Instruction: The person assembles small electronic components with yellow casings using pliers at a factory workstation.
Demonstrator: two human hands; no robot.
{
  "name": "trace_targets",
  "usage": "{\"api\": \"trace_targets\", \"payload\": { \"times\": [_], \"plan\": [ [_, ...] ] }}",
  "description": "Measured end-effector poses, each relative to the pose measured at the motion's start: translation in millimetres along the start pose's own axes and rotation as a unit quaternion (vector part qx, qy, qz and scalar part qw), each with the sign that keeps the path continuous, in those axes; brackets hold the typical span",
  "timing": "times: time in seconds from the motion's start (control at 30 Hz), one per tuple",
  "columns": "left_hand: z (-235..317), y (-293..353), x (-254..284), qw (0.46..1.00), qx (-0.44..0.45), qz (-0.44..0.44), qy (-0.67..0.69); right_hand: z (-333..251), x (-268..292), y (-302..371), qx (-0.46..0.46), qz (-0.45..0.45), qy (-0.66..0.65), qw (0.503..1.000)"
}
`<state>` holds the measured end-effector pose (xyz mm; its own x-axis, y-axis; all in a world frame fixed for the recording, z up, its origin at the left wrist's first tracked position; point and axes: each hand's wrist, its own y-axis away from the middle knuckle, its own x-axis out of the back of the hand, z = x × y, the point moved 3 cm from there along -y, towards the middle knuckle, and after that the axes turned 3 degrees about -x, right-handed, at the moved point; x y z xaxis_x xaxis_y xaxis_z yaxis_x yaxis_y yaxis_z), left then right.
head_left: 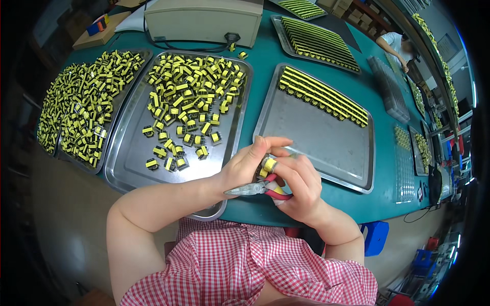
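Observation:
Close together over the table's front edge, both my hands meet around a small yellow-taped transformer [268,164]. My left hand [244,166] has its fingers closed about the transformer's far side, partly hiding it. My right hand [302,186] grips red-handled long-nose pliers [249,189] in its palm, the jaws pointing left beneath my left wrist. Its fingertips also touch the transformer. Left of my hands, a metal tray [127,171] carries loose transformers [191,92] of the same kind. To the right, another tray [332,158] has several straight rows of transformers [321,97] along its far side.
Heaped transformers [87,107] fill trays at the far left. A beige metal-cased device [204,23] with a black cable stands at the back. Beyond the right tray lies a full tray [319,43]. Clear plastic trays [388,89] and another person [395,48] are at the right.

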<state>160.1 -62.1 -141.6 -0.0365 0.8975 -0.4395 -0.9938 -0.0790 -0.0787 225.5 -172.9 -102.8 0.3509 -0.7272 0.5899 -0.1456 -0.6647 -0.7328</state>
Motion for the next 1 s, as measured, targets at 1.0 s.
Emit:
{"api": "trace_targets", "payload": {
  "times": [1.0],
  "plan": [
    [42.0, -13.4, 40.0, 0.978, -0.036, 0.204, -0.019, 44.3, 79.1, -7.8, -0.248, 0.070, 0.020, 0.966]
  ]
}}
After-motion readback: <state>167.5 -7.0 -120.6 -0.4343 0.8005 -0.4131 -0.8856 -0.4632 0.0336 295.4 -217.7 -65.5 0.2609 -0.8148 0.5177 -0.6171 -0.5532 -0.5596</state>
